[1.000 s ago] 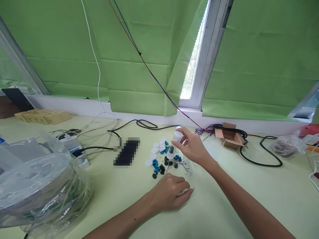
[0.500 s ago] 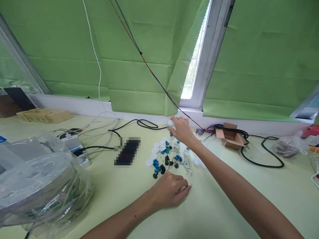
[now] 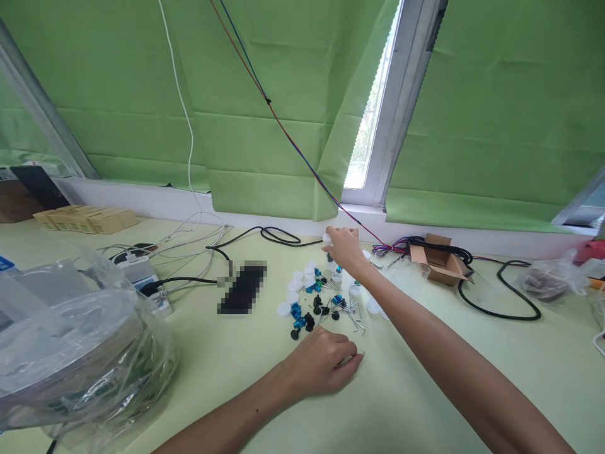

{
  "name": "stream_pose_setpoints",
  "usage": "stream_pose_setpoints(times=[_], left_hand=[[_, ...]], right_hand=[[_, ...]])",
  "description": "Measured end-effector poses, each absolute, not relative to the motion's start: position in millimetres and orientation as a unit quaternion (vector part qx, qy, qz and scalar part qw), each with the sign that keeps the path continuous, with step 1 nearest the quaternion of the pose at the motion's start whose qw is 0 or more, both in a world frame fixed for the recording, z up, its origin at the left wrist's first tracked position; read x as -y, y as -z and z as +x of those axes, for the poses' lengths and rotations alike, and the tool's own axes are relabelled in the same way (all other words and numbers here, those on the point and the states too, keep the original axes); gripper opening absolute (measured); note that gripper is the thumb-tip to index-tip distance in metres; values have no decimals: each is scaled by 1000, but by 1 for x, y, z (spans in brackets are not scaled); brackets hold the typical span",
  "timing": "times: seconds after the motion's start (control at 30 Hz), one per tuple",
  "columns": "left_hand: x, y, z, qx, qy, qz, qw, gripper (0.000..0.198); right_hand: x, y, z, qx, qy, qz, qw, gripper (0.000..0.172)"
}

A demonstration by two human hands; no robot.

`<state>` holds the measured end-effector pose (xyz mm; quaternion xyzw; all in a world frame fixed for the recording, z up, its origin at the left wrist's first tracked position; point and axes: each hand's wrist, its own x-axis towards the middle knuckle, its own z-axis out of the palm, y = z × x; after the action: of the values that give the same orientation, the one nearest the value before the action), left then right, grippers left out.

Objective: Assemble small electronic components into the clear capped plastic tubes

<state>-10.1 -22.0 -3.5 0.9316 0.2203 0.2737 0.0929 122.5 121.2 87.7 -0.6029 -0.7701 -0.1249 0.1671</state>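
The right hand's [image 3: 345, 247] fingertips clamp what looks like a small, white-topped round container [image 3: 326, 238] at the pale-green table's [image 3: 212, 366] far side — its lower part is indistinct. Near small black plastic knobs [image 3: 309, 322], the left hand [image 3: 324, 362] curls loosely — whether around anything, I cannot tell.

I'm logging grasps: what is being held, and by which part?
The right hand seems to hold a white-lidded jar near its top; nothing shows in the curled left hand.

The right hand [image 3: 344, 247] holds a white-topped container [image 3: 326, 238]; the left hand [image 3: 325, 362] nears black parts [image 3: 309, 322].
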Motion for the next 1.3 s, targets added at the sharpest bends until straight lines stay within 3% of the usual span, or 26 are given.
stream_pose_setpoints(times=[0.83, 1.03, 1.2, 1.3], left_hand=[[22, 3, -10, -224, -249, 938, 85, 33], [22, 4, -10, -227, -249, 937, 88, 33], [22, 4, -10, -244, -221, 941, 84, 33], [23, 5, -10, -247, -217, 941, 86, 32]], right_hand=[[-120, -99, 126, 775, 56, -620, 111, 28], [-109, -105, 124, 767, 86, -616, 155, 38], [-77, -100, 118, 790, 113, -538, 270, 20], [-51, -83, 118, 817, 42, -508, 270, 14]])
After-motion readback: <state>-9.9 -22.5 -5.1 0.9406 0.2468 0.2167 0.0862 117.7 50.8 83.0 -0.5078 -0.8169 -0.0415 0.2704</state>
